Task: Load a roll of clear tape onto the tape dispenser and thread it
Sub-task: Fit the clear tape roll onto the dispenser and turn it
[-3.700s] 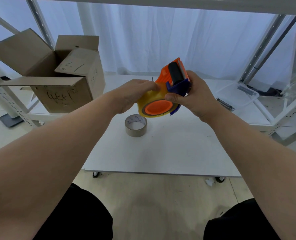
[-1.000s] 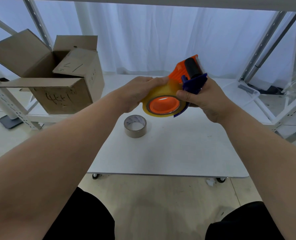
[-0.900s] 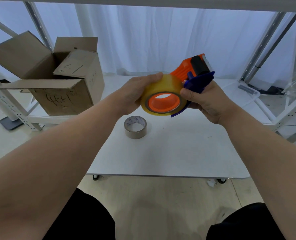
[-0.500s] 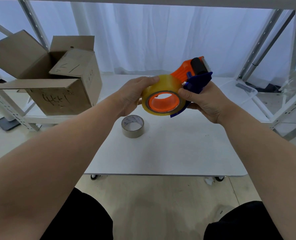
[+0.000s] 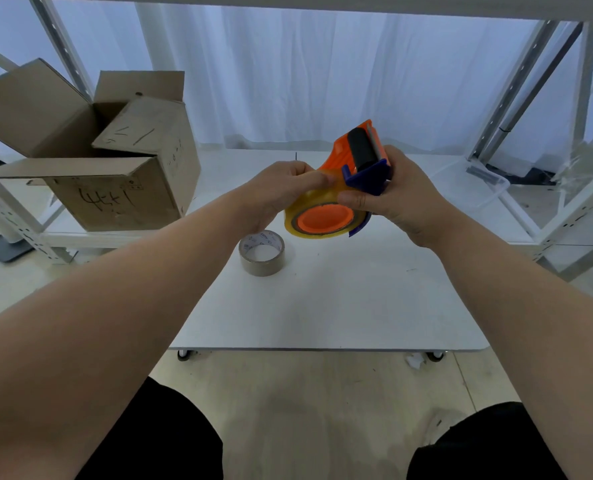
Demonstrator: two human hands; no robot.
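While the right hand (image 5: 400,194) grips the dispenser (image 5: 357,168), the left hand (image 5: 277,190) pinches the roll (image 5: 310,206) at its top, where the end should be peeled slowly, straight toward the roller (image 5: 362,150).

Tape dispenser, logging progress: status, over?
Right grip holds tape dispenser; left grip pinches clear tape roll on its hub. Threading unclear. Spare roll on table, clear of hands.

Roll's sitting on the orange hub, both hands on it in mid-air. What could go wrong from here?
1. Only the right hand grips the tape dispenser, above the table; a hard tug could twist it loose.
2. The left hand pinches the clear tape roll near the metal edge beside the black roller; a slip might nick the fingers.
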